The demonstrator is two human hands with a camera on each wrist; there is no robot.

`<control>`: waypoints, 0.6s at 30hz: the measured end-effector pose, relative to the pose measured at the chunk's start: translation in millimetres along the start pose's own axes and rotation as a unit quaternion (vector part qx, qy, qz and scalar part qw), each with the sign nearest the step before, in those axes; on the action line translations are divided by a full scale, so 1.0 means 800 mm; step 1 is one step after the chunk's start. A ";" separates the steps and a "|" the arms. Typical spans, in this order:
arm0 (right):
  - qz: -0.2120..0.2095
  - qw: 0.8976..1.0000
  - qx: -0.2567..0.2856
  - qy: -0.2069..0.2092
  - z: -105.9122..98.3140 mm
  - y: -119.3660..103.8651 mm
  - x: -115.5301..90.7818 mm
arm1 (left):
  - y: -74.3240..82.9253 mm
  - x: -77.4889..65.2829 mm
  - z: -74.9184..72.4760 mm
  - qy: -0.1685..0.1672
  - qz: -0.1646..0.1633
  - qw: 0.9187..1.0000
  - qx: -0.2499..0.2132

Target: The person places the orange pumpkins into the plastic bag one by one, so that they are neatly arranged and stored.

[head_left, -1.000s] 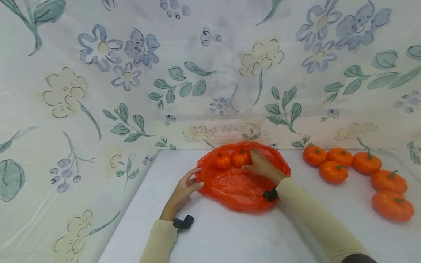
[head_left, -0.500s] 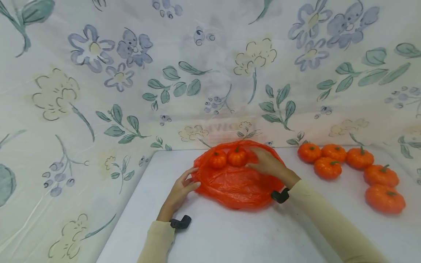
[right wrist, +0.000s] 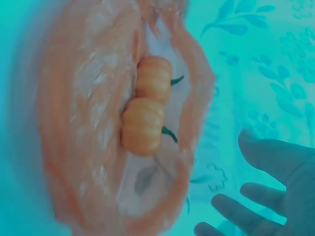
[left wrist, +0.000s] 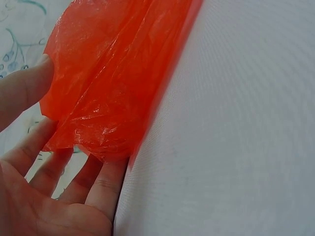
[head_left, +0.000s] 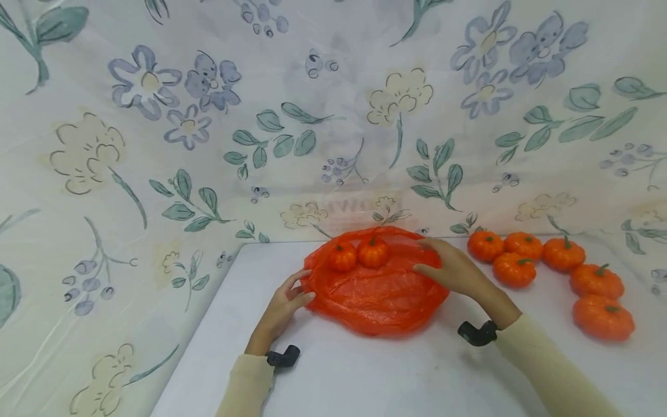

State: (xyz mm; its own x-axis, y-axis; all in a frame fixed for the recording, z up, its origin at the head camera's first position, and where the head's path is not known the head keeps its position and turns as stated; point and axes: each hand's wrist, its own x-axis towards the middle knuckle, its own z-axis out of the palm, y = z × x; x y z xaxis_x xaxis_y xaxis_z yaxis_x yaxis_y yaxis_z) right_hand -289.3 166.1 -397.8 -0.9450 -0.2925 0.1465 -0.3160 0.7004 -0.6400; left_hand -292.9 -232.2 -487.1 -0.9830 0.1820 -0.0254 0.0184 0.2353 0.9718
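A red plastic bag (head_left: 375,301) lies spread on the white table. Two small orange pumpkins, a left one (head_left: 343,256) and a right one (head_left: 373,252), sit side by side at its back; their green stems also show in the right wrist view. At the bag's left edge is my left hand (head_left: 283,304). Its fairly straight fingers (left wrist: 106,184) touch the red plastic (left wrist: 103,78), the thumb apart from them. My right hand (head_left: 455,267) holds nothing and hovers by the bag's right rim, fingers spread, as the right wrist view confirms.
Several more orange pumpkins stand on the right of the table, among them a back one (head_left: 486,246) and a front one (head_left: 603,317). Behind the table rises a flower-patterned sheet (head_left: 333,139). The white tabletop (head_left: 375,376) stretches in front of the bag.
The right hand has let go of the right-hand pumpkin in the bag and moved right, out to the bag's right rim. The left hand stays at the left edge.
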 end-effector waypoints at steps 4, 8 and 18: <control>0.003 1.000 -0.008 0.019 -0.014 0.009 -0.027 | 0.001 -0.001 -0.001 -0.001 -0.001 1.000 0.001; 0.012 0.999 -0.015 0.044 -0.030 0.020 -0.052 | 0.000 0.001 0.001 -0.003 -0.001 1.000 0.006; 0.082 0.993 -0.044 0.070 -0.067 0.051 -0.097 | 0.000 0.002 0.001 -0.013 0.007 1.000 -0.007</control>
State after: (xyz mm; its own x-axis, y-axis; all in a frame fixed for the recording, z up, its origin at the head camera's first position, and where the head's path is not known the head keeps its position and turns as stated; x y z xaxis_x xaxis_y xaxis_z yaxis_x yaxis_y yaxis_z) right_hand -233.7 252.5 -394.8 -0.9850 -0.0806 0.1526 -0.1568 0.7869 -0.5968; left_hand -294.3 -230.9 -487.7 -0.9776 0.2096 -0.0174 0.0298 0.2200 0.9750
